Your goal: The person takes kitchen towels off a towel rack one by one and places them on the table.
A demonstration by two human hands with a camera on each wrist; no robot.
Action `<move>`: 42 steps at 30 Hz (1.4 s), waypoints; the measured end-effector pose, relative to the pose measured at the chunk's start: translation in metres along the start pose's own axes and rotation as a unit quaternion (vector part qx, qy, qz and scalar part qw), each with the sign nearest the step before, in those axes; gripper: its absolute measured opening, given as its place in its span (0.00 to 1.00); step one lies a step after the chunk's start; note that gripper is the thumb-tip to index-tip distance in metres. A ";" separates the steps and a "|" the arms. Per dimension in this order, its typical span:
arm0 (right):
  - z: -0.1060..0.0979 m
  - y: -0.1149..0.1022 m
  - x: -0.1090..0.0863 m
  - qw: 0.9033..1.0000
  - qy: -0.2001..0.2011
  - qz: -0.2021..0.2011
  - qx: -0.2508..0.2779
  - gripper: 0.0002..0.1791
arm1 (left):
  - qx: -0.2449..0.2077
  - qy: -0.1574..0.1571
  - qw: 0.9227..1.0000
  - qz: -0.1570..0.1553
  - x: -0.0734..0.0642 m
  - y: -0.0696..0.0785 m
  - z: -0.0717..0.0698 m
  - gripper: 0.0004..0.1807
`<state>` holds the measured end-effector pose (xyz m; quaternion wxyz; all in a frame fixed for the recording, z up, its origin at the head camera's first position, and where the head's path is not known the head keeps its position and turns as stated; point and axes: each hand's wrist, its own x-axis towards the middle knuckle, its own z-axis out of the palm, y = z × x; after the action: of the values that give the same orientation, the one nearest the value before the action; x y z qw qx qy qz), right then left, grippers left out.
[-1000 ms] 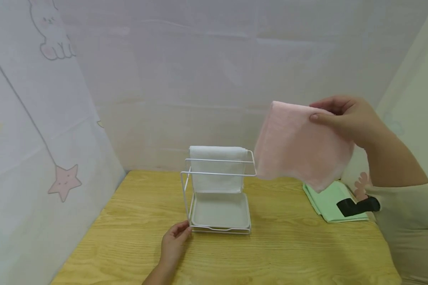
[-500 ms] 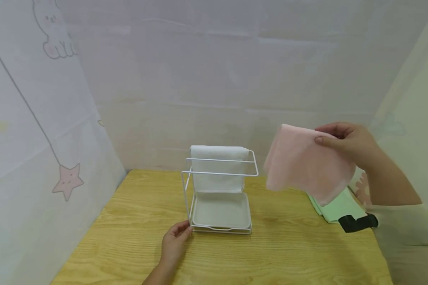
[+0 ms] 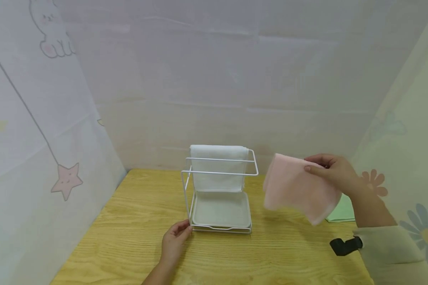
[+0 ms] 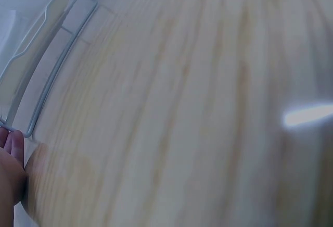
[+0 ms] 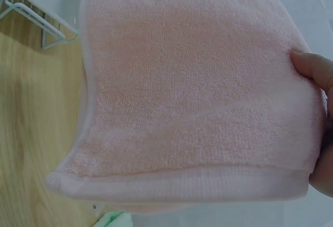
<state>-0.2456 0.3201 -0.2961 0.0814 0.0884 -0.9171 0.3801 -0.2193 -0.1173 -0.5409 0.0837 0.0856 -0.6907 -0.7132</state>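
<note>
A folded pink towel [image 3: 297, 188] hangs from my right hand [image 3: 333, 174], pinched by its top edge between thumb and fingers. It is right of the white wire rack [image 3: 219, 173], over the table; in the right wrist view the fluffy towel [image 5: 197, 91] fills most of the picture. My left hand [image 3: 174, 239] grips the rack's lower front left corner. In the left wrist view its fingertips [image 4: 17, 143] are at the frame's corner. A white towel [image 3: 217, 182] is draped over the rack's rear bar, above a pale tray [image 3: 222, 209] in the base.
On the right of the wooden table [image 3: 135, 206] lies a folded green towel [image 3: 342, 209], partly hidden behind the right forearm. Printed cloth walls [image 3: 185, 79] enclose the back and both sides. A black strap [image 3: 346, 246] hangs at the right sleeve.
My right hand has lowered the pink towel, first shifting right, then slightly back left. The left hand has stayed at the rack's corner, and the rack has not moved.
</note>
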 end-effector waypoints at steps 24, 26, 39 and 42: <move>0.065 0.046 -0.035 0.998 -0.043 0.021 0.048 0.21 | -0.015 -0.009 1.000 -0.008 0.000 0.000 -0.001 0.18; 0.068 0.047 -0.038 0.997 -0.046 0.025 0.051 0.21 | -0.015 -0.012 1.000 -0.008 0.000 0.000 -0.002 0.18; 0.084 0.066 -0.039 0.994 -0.065 0.046 0.074 0.22 | -0.005 -0.007 1.000 -0.012 0.001 -0.001 -0.002 0.18; 0.084 0.072 -0.036 0.994 -0.059 0.062 0.061 0.24 | -0.005 -0.005 1.000 -0.012 0.000 0.000 -0.001 0.18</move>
<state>-0.2332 0.3136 -0.4116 -0.0020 0.0580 -0.8991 0.4338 -0.2192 -0.1187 -0.5404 0.0719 0.0901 -0.6864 -0.7180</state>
